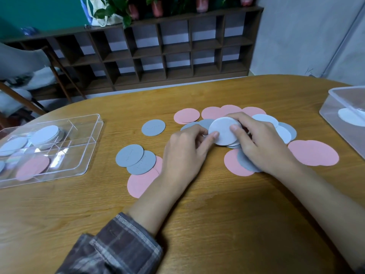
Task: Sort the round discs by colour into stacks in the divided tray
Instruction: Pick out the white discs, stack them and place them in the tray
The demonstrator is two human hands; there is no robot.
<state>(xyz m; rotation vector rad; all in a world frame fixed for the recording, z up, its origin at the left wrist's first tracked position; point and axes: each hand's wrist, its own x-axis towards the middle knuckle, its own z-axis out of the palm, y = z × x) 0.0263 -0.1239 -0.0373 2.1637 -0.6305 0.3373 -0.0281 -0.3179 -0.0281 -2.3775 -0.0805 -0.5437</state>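
Our left hand [185, 153] and right hand [262, 147] together pinch a small stack of white discs [223, 131] among loose pink discs [314, 155] (the divided tray [77, 153] sits well apart, leftward).

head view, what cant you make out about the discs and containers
In the head view:
1. How many discs are in the white stack: the left hand and right hand cover its edges.
2. The divided tray: cut off by the left frame edge, with glare on its contents.
3. The clear box: cut off by the right edge; the white thing inside is blurred.
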